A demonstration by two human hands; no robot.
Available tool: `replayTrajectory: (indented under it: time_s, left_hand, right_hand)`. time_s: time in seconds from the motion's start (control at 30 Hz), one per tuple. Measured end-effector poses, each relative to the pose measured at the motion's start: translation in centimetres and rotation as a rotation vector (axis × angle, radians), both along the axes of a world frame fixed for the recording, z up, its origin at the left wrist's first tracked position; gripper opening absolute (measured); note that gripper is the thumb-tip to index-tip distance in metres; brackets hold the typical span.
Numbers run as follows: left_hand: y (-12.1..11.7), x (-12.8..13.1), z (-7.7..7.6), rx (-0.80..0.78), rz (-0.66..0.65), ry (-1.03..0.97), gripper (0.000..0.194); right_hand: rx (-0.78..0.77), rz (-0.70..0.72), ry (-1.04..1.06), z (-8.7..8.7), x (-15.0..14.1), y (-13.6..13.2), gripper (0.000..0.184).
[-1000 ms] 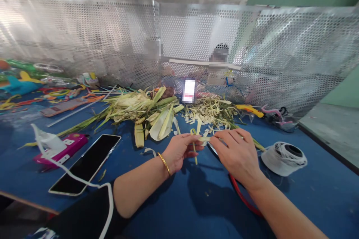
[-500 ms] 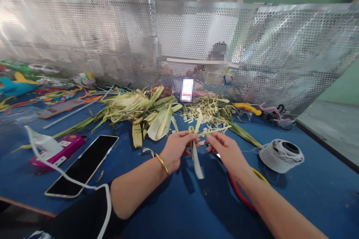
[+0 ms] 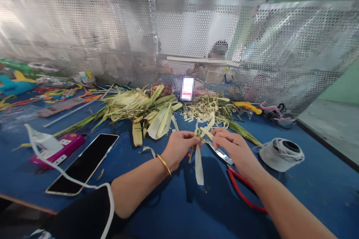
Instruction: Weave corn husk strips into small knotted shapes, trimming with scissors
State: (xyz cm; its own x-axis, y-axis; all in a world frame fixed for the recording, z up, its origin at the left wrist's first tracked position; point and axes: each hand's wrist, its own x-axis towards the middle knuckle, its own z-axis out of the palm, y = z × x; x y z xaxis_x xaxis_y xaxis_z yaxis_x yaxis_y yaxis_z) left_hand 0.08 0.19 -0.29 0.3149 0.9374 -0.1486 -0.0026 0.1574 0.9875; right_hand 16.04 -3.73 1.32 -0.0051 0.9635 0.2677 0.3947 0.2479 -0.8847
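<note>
Pale strips of plant husk [image 3: 199, 166] cross one another between my hands, and one broad strip hangs straight down. My left hand [image 3: 181, 145], with a gold bangle at the wrist, pinches the strips where they meet. Thumb and fingers of my right hand [image 3: 228, 143] are closed on the end of a yellowish strip [image 3: 206, 133] to the right of that crossing. Under my right hand and forearm lie red-handled scissors [image 3: 234, 179] on the blue table, their blades partly covered.
Husks [image 3: 129, 104] lie piled behind my hands, with shredded scraps [image 3: 207, 110] beside them. A white thread spool [image 3: 281, 155] stands at right. On the left are a phone [image 3: 84, 164] and a magenta power strip [image 3: 60, 149] with a white cable. A perforated metal screen [image 3: 182, 26] spans the back.
My right hand has moved slightly right, and the strip in it now slants up to the left. The hanging strip has turned more upright. More of the scissors shows.
</note>
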Motion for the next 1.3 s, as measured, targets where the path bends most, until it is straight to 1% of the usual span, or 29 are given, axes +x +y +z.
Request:
replayTrajectory:
  time_s: [0.2,0.37,0.5,0.7,0.77,0.83,0.9,0.97,1.07,1.13,1.17,1.23,1.3]
  left_hand:
    - [-0.1,0.0,0.1,0.008,0.013,0.018,0.009]
    - [-0.3,0.1,0.3,0.023,0.01,0.044,0.011]
    - [-0.3,0.1,0.2,-0.019,0.012,0.026,0.01]
    - [-0.4,0.2,-0.2,-0.065,-0.059,0.001,0.01]
    - [-0.7,0.2,-0.1,-0.039,-0.094,0.033,0.009]
    - [-0.9,0.3,0.0,0.03,-0.134,0.095,0.01]
    - [-1.1,0.2,0.0,0.109,-0.167,0.152,0.013]
    - [-1.0,0.2,0.0,0.152,-0.188,0.176,0.014]
    - [-0.8,0.1,0.0,0.152,-0.224,0.16,0.013]
    - [-0.8,0.0,0.0,0.138,-0.279,0.148,0.012]
    - [-0.8,0.0,0.0,0.134,-0.312,0.146,0.011]
    - [-0.9,0.0,0.1,0.131,-0.372,0.16,0.011]
    - [-1.0,-0.1,0.1,0.141,-0.428,0.188,0.013]
  right_hand:
    - [-0.074,0.084,-0.076,0.0,0.1,0.0,0.024]
    - [-0.031,0.099,-0.168,-0.3,0.1,0.1,0.026]
    - [0.003,0.068,-0.256,-0.5,0.1,0.1,0.028]
    - [0.041,0.06,-0.335,-0.4,0.0,0.0,0.029]
    - [0.071,0.054,-0.382,-0.5,0.0,0.1,0.029]
    - [0.112,0.03,-0.442,-0.8,-0.1,0.1,0.03]
    - [0.155,-0.017,-0.499,-1.0,-0.1,0.1,0.03]
    - [0.167,-0.073,-0.535,-1.1,-0.1,0.0,0.029]
    - [0.119,-0.114,-0.483,-1.0,0.2,0.1,0.026]
    - [0.048,-0.112,-0.426,-0.9,0.5,0.3,0.034]
    - [-0.002,-0.095,-0.403,-0.8,0.6,0.5,0.038]
    - [-0.132,-0.015,-0.332,-0.8,0.7,0.7,0.042]
    - [-0.264,0.082,-0.187,-0.9,0.6,0.7,0.037]
